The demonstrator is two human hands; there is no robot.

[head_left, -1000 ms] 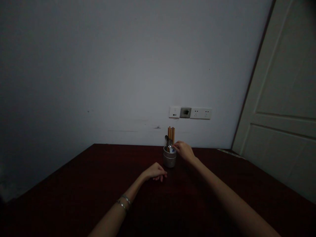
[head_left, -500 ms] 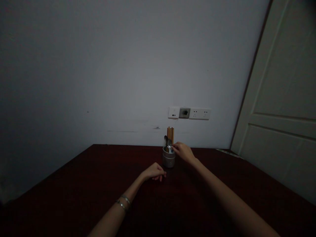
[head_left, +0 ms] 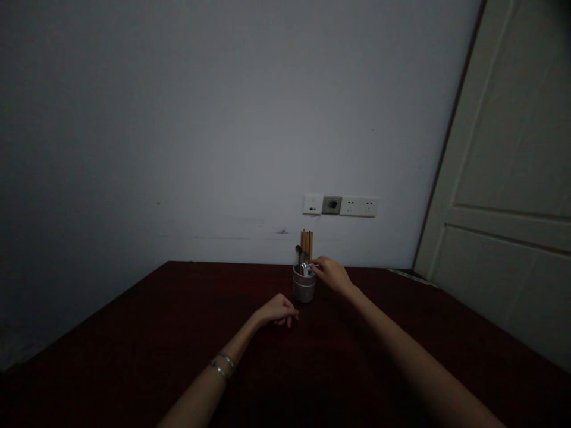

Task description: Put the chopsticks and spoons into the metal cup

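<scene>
A grey cylindrical utensil holder (head_left: pixel 304 289) stands upright on the dark red table (head_left: pixel 214 291). Wooden chopsticks (head_left: pixel 307 241) and metal spoons (head_left: pixel 304 257) stick up out of it. At the holder's right rim, my right hand (head_left: pixel 331 274) has its thumb and fingertips pinched together on a thin, pale piece that is too small and dark to name. In front of the holder and a little to its left, my left hand (head_left: pixel 277 310) lies loosely bent over the table, fingers somewhat apart, with nothing visible in it. It does not touch the holder.
Behind the table rises a plain wall (head_left: pixel 232 131). Sockets and a switch panel (head_left: pixel 340 205) are fixed to it, above and to the right of the holder. A pale panelled door (head_left: pixel 504 238) stands at the right. A light strip (head_left: pixel 413 277) lies along the table's back right edge.
The whole view has shifted very slightly. My right hand stays pinched at the holder's rim, with a bit more of the thin pale piece showing at the fingertips. My left hand has not moved.
</scene>
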